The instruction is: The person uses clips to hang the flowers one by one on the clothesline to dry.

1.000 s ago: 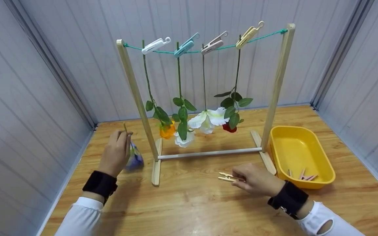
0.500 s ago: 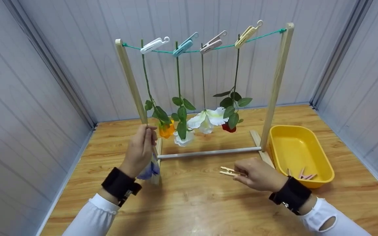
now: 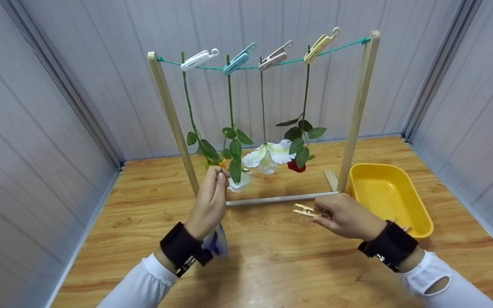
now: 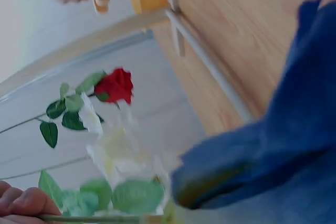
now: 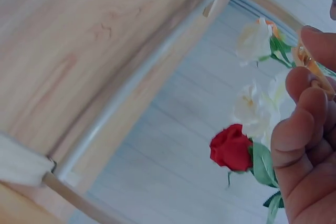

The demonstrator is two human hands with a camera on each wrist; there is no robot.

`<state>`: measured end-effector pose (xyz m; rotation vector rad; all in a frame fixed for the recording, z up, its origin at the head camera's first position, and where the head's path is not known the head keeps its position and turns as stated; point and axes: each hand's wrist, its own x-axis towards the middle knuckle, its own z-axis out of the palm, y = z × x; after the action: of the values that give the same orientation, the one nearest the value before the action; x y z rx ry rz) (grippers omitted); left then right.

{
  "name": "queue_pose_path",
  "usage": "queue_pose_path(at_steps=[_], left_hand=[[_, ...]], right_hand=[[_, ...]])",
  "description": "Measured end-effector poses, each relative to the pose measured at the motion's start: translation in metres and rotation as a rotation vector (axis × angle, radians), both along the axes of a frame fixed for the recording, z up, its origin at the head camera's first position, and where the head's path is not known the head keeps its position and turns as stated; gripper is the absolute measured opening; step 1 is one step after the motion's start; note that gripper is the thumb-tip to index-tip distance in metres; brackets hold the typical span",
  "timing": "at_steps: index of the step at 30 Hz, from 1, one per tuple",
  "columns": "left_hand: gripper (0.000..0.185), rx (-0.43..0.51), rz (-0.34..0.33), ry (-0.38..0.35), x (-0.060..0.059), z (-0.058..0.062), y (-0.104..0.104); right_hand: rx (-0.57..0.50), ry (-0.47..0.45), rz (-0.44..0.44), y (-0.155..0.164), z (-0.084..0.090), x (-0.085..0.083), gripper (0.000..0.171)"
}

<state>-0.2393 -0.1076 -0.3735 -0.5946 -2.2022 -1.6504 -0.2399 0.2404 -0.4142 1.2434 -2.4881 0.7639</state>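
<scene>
My left hand (image 3: 210, 204) pinches the stem of a blue-purple artificial flower (image 3: 215, 241), which hangs bloom down below the fingers; its petals fill much of the left wrist view. My right hand (image 3: 346, 216) holds a pale yellow clothespin (image 3: 306, 210) between thumb and fingers, its tips pointing left. Behind both hands, a green cord (image 3: 295, 62) carries several flowers hung upside down by clips: an orange one partly behind my left hand, a white rose (image 3: 240, 182), a white lily (image 3: 267, 156) and a red rose (image 3: 296, 166).
The cord is tied between two wooden posts (image 3: 359, 107), joined low down by a white rod (image 3: 282, 199). To the right stands a yellow basin (image 3: 389, 196), partly hidden by my right wrist. Panelled walls (image 3: 58, 107) enclose the wooden table (image 3: 272, 265).
My left hand has moved right with the blue-purple flower, from outside the left post to in front of the rack. My right hand has risen slightly and shifted right, still holding the clothespin.
</scene>
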Motion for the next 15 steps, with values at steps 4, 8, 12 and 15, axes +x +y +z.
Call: queue_pose_path(at_steps=[4,8,12,15], left_hand=[[0.024,0.014,-0.001,-0.037,-0.001,0.002,0.012],[0.025,0.051,-0.025,-0.095,-0.002,0.006,0.027],[0.027,0.094,-0.072,-0.131,-0.003,0.010,0.044],[0.027,0.129,-0.122,-0.150,-0.005,0.013,0.059]], right_hand=[[0.001,0.028,-0.028,0.006,0.011,-0.002,0.024],[0.008,0.060,-0.054,0.013,0.022,-0.004,0.025],[0.005,0.077,-0.068,0.020,0.034,-0.007,0.026],[-0.010,0.094,-0.073,0.026,0.045,-0.010,0.028]])
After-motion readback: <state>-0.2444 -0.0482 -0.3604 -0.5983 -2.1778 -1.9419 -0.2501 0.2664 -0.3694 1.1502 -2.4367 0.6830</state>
